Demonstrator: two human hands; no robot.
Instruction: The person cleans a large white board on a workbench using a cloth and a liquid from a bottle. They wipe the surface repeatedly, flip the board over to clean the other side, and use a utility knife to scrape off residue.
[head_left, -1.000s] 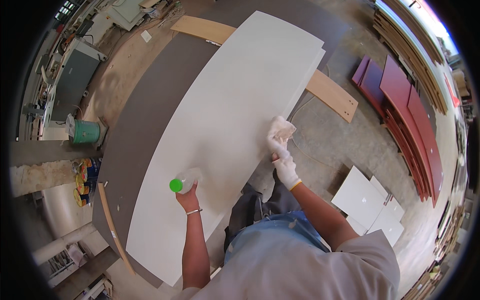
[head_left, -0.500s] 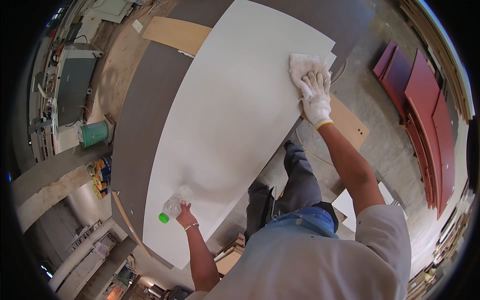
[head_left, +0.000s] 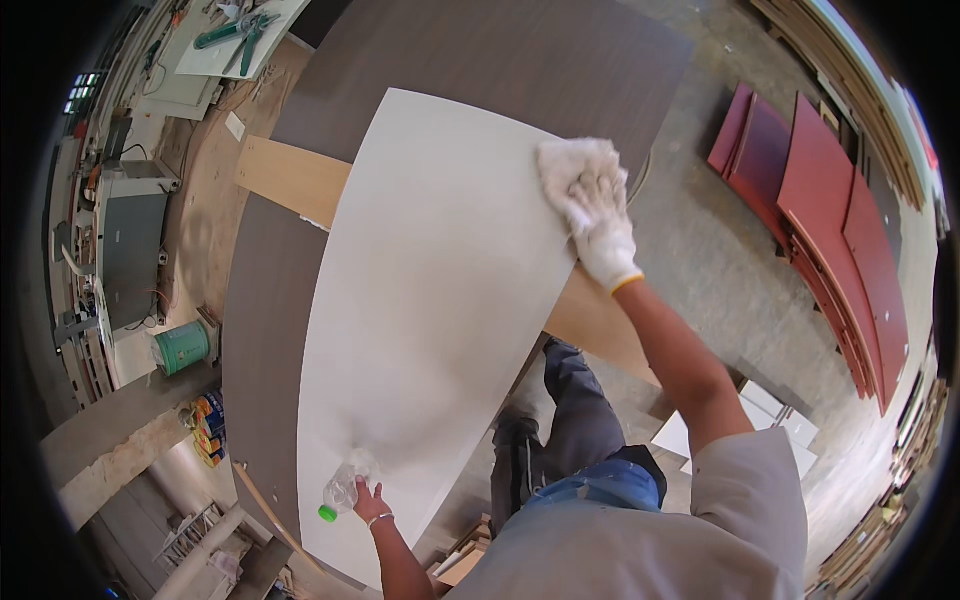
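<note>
A long white panel (head_left: 430, 270) lies over a larger dark brown board. At its far right corner my right hand (head_left: 600, 230), in a white knit glove, presses a fluffy white cloth (head_left: 572, 160) against the surface, reaching over the edge. My bare left hand (head_left: 370, 502), with a band at the wrist, is at the panel's near left end. Its fingers are on a clear plastic bottle (head_left: 345, 487) with a green cap, tilted so the cap points to the lower left. Part of the bottle's grip is hidden by the fingers.
The dark brown board (head_left: 480, 60) extends beyond the panel. A light wood strip (head_left: 295, 180) sticks out at left. Dark red panels (head_left: 840, 220) are stacked at right. A green bucket (head_left: 182, 348) stands left; a caulking gun (head_left: 225, 32) lies on a far-left board.
The view has shifted, so the panel sits lower in the picture. My right hand and the cloth have moved to the panel's far right corner. My left hand still has the bottle.
</note>
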